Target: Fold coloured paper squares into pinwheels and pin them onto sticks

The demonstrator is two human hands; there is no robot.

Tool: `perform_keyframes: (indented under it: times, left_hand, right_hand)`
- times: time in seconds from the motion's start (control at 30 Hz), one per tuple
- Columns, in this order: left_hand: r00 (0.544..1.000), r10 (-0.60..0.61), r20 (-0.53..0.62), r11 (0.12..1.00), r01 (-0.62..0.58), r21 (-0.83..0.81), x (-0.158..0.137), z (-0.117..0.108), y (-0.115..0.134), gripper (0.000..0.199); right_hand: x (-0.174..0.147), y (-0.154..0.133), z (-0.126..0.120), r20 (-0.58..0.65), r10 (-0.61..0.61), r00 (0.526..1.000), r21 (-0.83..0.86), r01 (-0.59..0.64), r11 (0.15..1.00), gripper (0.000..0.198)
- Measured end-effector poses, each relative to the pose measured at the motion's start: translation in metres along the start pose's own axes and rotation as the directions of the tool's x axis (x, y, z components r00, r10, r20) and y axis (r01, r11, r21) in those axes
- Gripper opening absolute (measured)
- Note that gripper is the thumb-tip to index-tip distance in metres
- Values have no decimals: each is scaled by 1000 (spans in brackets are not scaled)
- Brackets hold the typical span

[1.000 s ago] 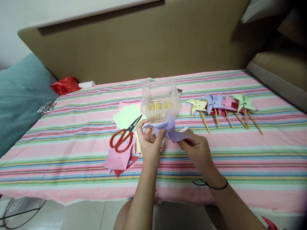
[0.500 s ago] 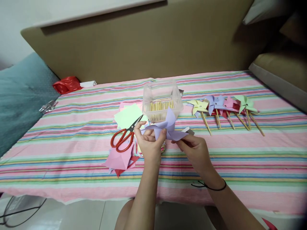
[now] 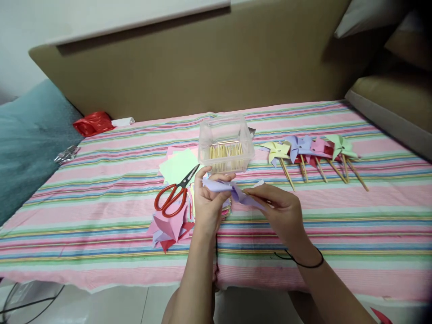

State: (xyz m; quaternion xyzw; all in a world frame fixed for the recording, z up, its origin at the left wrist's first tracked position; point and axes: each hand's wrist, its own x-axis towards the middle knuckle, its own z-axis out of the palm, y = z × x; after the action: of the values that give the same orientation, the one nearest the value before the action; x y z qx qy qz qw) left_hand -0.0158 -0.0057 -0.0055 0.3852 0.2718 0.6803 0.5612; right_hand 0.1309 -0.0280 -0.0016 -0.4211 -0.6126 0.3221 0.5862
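Note:
A lilac paper pinwheel [image 3: 240,195] is tilted nearly edge-on above the cloth. My left hand [image 3: 209,204] pinches its middle between thumb and fingers. My right hand [image 3: 281,209] is closed on a thin wooden stick [image 3: 249,192], whose tip points at the pinwheel's centre; most of the stick is hidden by the fingers. Whether tip and paper touch, I cannot tell. Just beyond my hands stands a clear plastic box [image 3: 227,163] with several short wooden sticks in it. Red-handled scissors [image 3: 173,193] lie left of my left hand.
Several pinwheels on sticks [image 3: 312,150] lie at the right. Pale green paper [image 3: 178,165] rests behind the scissors, and cut pink paper [image 3: 170,220] in front. A red plastic bag [image 3: 93,123] is at the far left. The striped cloth [image 3: 324,234] covers the surface.
The pinwheel has turned from facing up toward me to nearly edge-on. My right hand has shifted slightly right and lower, and the stick's tip now shows at its fingers.

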Motion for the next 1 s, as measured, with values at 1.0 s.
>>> perform_keyframes:
  times: [1.0]
  left_hand:
    - [959, -276, -67, 934, 284, 217, 3, -6, 10, 50]
  right_hand:
    - [3, 13, -16, 14, -250, 968, -383, 236, 893, 20]
